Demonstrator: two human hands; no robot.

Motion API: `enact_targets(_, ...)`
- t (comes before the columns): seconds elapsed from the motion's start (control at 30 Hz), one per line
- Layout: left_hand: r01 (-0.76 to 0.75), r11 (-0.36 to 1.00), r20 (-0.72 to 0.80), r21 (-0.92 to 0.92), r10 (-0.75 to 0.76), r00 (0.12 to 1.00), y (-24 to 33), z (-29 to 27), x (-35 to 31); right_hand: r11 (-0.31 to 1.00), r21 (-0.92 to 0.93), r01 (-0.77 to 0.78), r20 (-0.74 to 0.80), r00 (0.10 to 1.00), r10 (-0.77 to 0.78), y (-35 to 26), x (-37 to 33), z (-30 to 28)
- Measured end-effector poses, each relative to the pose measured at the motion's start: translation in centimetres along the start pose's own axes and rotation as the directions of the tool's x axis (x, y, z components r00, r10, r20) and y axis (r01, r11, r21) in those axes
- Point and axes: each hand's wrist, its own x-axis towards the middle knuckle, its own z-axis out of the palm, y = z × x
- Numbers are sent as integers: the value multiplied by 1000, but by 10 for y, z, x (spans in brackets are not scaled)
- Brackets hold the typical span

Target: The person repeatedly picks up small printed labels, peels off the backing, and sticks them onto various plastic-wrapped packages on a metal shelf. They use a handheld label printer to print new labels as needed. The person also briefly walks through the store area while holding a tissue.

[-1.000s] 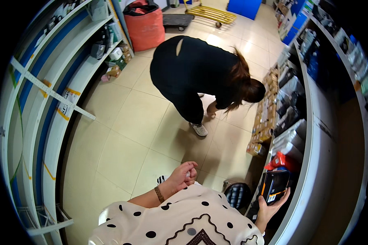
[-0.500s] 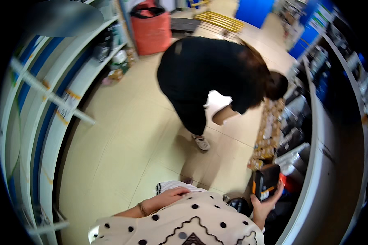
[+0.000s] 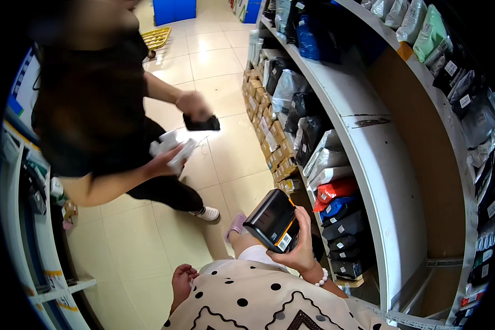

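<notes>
My right hand (image 3: 298, 248), with a white bead bracelet at the wrist, grips a black boxy device (image 3: 267, 218) with an orange edge and a white label, which looks like a portable label printer. It is tilted in front of my body, beside the shelf. Loosely curled, my left hand (image 3: 183, 281) hangs next to my dotted top, with nothing visible in it. A co-worker in black stands ahead on the left; one of their hands (image 3: 195, 107) has a dark phone-like object (image 3: 202, 123), the other white papers or packets (image 3: 174, 153).
On the right, a curved-looking shelf rack (image 3: 363, 159) bears many bagged parcels (image 3: 338, 193). Small cardboard boxes (image 3: 272, 137) are stacked low along it. White shelving (image 3: 44, 231) runs along the left. A yellow cart (image 3: 157, 37) stands far off on the tiled floor.
The co-worker has straightened from bending and is now further left in view. My view has turned right. The black device has come away from the parcels, closer to my body.
</notes>
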Motion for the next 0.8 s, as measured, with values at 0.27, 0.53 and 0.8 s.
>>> enact_targets(0.27, 159, 865, 188, -475, -77, 979, 120, 98, 107, 976, 218, 20, -85, 996, -1, 32, 117, -1)
enact_targets(0.53, 72, 754, 90, -653, -17, 996, 223, 146, 103, 972, 205, 116, 62, 989, -131, 19, 205, 24)
enact_targets(0.8, 232, 566, 417, -791, 221, 882, 222, 84, 132, 957, 50, 286, 120, 950, -290, -6, 248, 60)
